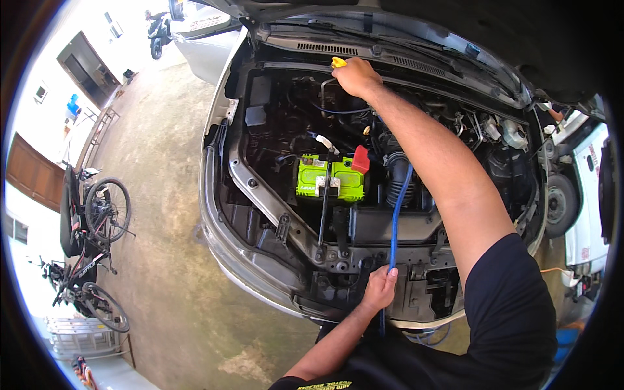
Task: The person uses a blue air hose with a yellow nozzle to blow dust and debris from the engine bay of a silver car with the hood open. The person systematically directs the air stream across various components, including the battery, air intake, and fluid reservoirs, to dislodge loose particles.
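Observation:
My left hand [380,288] is closed around a blue hose [396,224] at the front edge of an open car engine bay. The hose runs up over the engine and passes behind my right forearm. My right hand [357,77] reaches to the far side of the bay, below the windshield, with its fingers closed on a small yellow piece [338,62]. Most of that piece is hidden by the hand, so its kind is unclear. Between the hands, on the left, sits a bright green car battery [311,182] with a red terminal cover [360,159].
A ribbed black intake duct [398,174] lies right of the battery. The raised hood [552,49] hangs over the far right. Bicycles [107,208] stand on the concrete floor [166,195] at left. A white vehicle [588,195] with a wheel [560,205] is at right.

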Action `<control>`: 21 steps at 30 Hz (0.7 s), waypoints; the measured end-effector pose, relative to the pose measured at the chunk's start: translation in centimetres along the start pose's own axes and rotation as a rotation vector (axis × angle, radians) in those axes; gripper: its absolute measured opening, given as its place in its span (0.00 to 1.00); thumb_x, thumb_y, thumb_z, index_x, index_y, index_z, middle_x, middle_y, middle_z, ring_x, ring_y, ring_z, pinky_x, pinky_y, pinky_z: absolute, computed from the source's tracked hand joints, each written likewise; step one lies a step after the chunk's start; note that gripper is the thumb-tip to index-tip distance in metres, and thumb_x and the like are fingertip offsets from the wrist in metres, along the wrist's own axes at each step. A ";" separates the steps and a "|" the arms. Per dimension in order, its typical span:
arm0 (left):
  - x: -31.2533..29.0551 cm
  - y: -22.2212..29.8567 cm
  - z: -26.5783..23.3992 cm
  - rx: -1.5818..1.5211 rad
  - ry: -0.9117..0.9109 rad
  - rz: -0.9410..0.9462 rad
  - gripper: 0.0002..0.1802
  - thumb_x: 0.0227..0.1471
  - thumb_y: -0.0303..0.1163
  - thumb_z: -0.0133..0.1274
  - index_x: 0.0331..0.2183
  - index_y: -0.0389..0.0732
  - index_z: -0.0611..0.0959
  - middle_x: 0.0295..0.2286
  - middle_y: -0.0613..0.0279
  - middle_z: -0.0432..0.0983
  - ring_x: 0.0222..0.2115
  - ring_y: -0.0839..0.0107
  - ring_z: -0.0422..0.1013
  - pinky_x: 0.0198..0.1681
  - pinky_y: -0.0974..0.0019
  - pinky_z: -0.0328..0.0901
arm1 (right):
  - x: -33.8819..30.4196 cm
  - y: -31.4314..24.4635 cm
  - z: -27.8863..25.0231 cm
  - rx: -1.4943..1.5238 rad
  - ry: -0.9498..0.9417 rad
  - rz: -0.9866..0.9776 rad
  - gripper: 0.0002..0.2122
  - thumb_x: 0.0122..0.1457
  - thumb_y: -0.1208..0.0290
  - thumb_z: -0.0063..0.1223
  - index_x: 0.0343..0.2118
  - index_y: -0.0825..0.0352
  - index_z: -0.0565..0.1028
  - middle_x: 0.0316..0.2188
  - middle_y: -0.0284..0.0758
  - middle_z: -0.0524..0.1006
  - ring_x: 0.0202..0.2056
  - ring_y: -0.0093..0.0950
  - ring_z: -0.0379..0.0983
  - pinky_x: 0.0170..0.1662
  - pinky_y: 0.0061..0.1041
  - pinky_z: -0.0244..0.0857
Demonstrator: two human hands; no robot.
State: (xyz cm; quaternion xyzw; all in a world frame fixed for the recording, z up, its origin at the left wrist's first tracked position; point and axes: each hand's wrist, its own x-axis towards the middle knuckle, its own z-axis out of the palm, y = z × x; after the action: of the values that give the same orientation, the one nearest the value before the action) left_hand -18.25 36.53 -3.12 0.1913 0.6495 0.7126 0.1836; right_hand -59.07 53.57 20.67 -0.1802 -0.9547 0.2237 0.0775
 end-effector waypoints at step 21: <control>0.1 0.3 0.6 0.036 0.029 -0.031 0.22 0.68 0.40 0.47 0.25 0.35 0.72 0.17 0.56 0.65 0.18 0.62 0.63 0.25 0.59 0.60 | -1.1 17.6 -7.0 0.063 0.015 0.200 0.23 0.57 0.56 0.53 0.48 0.70 0.80 0.51 0.50 0.79 0.54 0.47 0.76 0.57 0.42 0.68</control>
State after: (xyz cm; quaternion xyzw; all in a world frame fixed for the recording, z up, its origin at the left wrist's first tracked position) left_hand -18.04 37.11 -2.73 0.1744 0.6678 0.7005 0.1816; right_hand -50.96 70.67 18.80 -0.2735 -0.9240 0.2586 0.0675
